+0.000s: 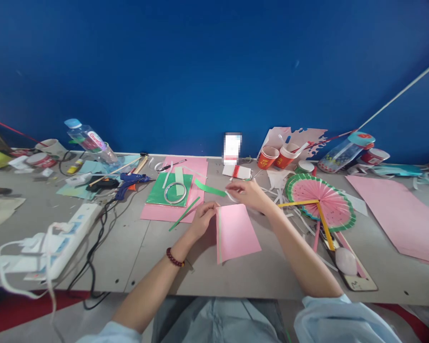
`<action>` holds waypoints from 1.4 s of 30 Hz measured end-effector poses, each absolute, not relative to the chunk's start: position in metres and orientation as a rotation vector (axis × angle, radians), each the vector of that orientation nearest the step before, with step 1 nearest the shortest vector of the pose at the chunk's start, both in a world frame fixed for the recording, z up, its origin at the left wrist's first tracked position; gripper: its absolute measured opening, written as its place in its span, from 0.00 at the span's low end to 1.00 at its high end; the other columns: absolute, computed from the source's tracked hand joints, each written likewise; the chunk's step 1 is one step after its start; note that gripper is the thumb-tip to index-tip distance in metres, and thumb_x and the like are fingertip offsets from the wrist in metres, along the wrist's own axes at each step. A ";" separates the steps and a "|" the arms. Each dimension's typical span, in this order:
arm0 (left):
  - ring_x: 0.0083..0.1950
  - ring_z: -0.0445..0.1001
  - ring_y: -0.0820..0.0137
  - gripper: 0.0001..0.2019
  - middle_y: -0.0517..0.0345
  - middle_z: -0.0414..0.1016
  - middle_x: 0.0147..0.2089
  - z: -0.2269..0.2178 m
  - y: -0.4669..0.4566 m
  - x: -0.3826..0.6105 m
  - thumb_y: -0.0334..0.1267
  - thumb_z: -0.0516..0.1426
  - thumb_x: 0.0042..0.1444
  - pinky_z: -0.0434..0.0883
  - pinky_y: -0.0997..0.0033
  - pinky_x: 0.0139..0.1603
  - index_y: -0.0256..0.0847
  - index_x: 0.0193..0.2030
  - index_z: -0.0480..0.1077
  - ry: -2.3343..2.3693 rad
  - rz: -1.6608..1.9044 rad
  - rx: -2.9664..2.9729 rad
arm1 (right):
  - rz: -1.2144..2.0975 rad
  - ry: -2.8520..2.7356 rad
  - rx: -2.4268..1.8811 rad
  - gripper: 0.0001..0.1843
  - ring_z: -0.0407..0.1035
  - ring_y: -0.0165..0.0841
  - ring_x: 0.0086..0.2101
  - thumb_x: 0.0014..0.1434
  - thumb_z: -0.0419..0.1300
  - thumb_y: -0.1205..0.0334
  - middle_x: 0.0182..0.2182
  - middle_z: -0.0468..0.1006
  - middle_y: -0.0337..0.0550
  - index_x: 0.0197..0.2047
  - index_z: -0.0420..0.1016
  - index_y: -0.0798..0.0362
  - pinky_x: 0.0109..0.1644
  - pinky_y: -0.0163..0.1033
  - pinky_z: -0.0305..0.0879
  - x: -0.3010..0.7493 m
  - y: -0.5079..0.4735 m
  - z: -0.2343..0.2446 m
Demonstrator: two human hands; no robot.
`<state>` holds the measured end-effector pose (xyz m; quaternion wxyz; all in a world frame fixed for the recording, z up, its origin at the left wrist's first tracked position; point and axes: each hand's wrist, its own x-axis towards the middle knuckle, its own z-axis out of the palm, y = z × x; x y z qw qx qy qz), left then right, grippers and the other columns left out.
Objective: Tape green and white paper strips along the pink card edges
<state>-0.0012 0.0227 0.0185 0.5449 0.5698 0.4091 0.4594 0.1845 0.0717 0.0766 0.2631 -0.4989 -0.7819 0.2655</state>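
Note:
A pink paper sheet (pixel 238 233) with a narrow pale green stripe along its left edge is held tilted above the table. My left hand (pixel 204 220) is closed on the sheet's upper left corner. Just beyond the sheet's top edge, my right hand (pixel 248 194) pinches a thin white paper strip (pixel 230 195), partly hidden by the fingers. A green paper strip (pixel 209 189) reaches almost to those fingertips. To the left lie a thin green strip (pixel 184 214) and a roll of tape (pixel 175 193) on a green paper pack (pixel 157 191).
A watermelon-patterned paper fan (pixel 338 202) lies right of my right forearm, near red paper cups (pixel 268 157). On the left are a blue glue gun (pixel 130 183), a white power strip (pixel 76 233) with cables, and a leaning plastic bottle (pixel 93 140). A blue wall (pixel 214 76) rises behind.

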 end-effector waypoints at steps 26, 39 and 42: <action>0.30 0.63 0.69 0.08 0.61 0.67 0.25 0.021 0.026 -0.001 0.41 0.58 0.49 0.62 0.72 0.33 0.41 0.23 0.70 1.138 1.186 1.294 | 1.080 -2.181 -1.257 0.13 0.71 0.30 0.29 0.57 0.54 0.64 0.29 0.80 0.38 0.37 0.81 0.51 0.33 0.33 0.63 0.176 0.068 0.071; 0.24 0.60 0.75 0.06 0.64 0.65 0.22 0.012 0.030 -0.002 0.39 0.61 0.43 0.58 0.74 0.27 0.40 0.24 0.71 1.161 1.200 0.935 | 0.696 -2.461 -1.082 0.18 0.73 0.34 0.42 0.60 0.52 0.69 0.44 0.80 0.41 0.48 0.78 0.46 0.46 0.39 0.67 0.170 0.053 0.077; 0.23 0.59 0.77 0.07 0.66 0.62 0.20 0.009 0.033 -0.003 0.38 0.62 0.42 0.57 0.75 0.26 0.39 0.22 0.69 1.079 1.237 0.826 | 0.383 -2.595 -1.117 0.20 0.71 0.38 0.46 0.58 0.52 0.72 0.46 0.78 0.47 0.50 0.76 0.49 0.49 0.42 0.65 0.162 0.046 0.076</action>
